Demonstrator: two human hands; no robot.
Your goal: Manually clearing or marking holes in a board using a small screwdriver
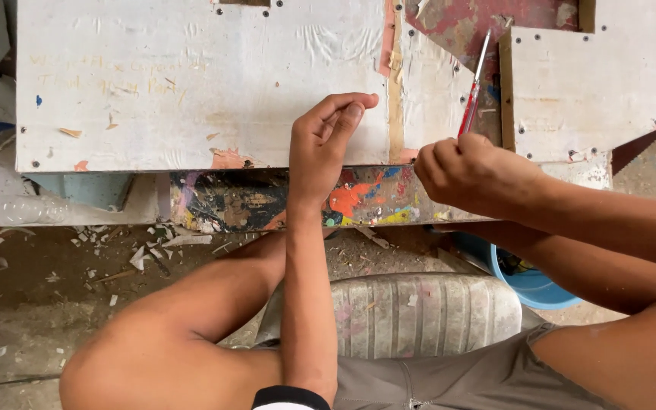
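The right hand (468, 171) has its fingers curled tight around a thin red tool (474, 89) that looks like a screwdriver, and the tool sticks up and away over the gap between the big white board (191, 83) and the smaller white board (594, 91) on the paint-splashed surface (358, 199). The left hand (326, 140) rests on the near edge of the big white board with its fingers bent together, thumb touching fingertips, and I cannot tell if anything is pinched there; a blue bucket (533, 285) sits on the floor under the right arm
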